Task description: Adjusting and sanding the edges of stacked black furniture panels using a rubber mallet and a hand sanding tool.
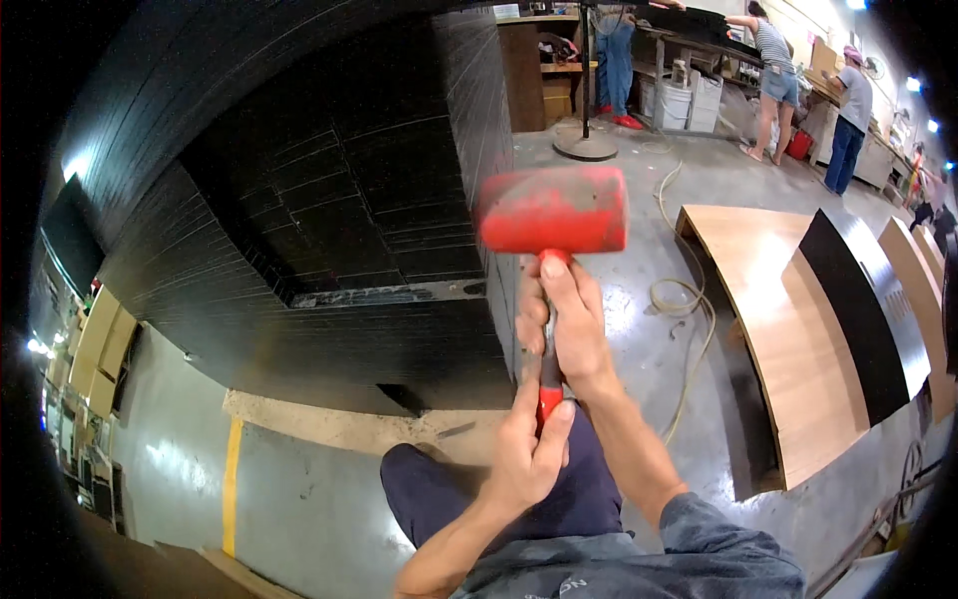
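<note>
A red mallet (555, 212) with a scuffed head is held upright in front of me, its head level with the right edge of a large black wooden cabinet (329, 349). My left hand (532, 454) wraps round the lower, red end of the handle. Higher up, just beneath the head, my right hand (569, 319) is closed on the handle, thumb along it. The mallet's head overlaps the cabinet's edge in view; whether it touches the wood I cannot tell. Inside the cabinet frame is a dark recess with a pale-streaked ledge (399, 294).
Curved wooden panels (768, 329), one with a black strip (863, 319), stand on the floor at right. A pale hose (689, 299) winds across the concrete. Farther back are a round-based stand (586, 146), white buckets (671, 105) and people at workbenches. A yellow line (233, 489) runs along the left floor.
</note>
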The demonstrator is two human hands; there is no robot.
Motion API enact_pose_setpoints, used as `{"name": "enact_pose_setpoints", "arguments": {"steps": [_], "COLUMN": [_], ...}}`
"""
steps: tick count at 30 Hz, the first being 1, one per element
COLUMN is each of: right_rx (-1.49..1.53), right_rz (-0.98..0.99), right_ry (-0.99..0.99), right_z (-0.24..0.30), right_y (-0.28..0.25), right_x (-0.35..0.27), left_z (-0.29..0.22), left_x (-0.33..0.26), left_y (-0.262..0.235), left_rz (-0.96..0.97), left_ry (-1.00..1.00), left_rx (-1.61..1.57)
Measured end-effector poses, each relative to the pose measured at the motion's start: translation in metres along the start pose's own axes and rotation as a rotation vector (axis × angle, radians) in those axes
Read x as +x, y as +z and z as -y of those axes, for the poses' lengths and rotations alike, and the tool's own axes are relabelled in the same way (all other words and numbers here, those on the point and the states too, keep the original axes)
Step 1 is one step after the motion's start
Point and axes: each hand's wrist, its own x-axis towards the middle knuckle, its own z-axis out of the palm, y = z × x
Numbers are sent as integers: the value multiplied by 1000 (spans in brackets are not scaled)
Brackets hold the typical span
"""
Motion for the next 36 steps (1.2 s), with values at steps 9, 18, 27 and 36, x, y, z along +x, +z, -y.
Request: {"name": "enact_pose_setpoints", "arguments": {"steps": [9,18,27,36], "right_rx": [-25,-98,-981,-727], "right_rz": [-127,-101,958,96], "right_ry": [-18,-12,-302,-1017], "right_z": [-26,-70,-35,73], "right_y": [-5,-21,-57,40], "right_x": [-3,-71,-97,59], "left_z": [13,50,48,75], "left_x": [3,-28,-120,-164], "left_y": [-18,-55,-69,-149], "left_rz": [12,44,-357,-843], "left_ry": [-29,157,-78,-385], "left_rx": [51,745,459,269]}}
